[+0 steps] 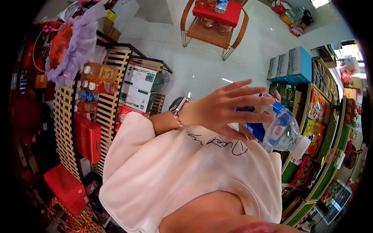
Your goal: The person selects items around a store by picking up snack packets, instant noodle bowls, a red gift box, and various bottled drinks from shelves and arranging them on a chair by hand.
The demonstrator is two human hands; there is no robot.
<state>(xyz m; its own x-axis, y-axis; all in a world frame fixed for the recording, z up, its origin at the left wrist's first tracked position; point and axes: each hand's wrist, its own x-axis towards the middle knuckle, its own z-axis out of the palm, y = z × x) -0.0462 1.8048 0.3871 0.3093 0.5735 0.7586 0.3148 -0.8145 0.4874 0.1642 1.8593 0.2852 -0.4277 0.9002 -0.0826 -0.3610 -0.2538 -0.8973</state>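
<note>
A large clear plastic water bottle [283, 130] with a blue label and a white cap [300, 147] is tilted at the right of my chest, its cap pointing down to the right. My left hand [229, 106] reaches across from the left, with a watch and a bracelet on its wrist. Its fingers are spread over the labelled side of the bottle; whether they touch it I cannot tell. Behind the bottle is my right hand [277, 96], mostly hidden. Only a fingertip beyond the label and a little skin beneath it show, closed round the bottle.
At the left, a slatted shelf [110, 72] carries orange drink bottles [99, 86] and a red box [87, 138]. Shelves of snack packets [316, 105] line the right side, near blue cartons [289, 65]. A wicker chair [213, 33] stands ahead on the tiled floor [198, 72].
</note>
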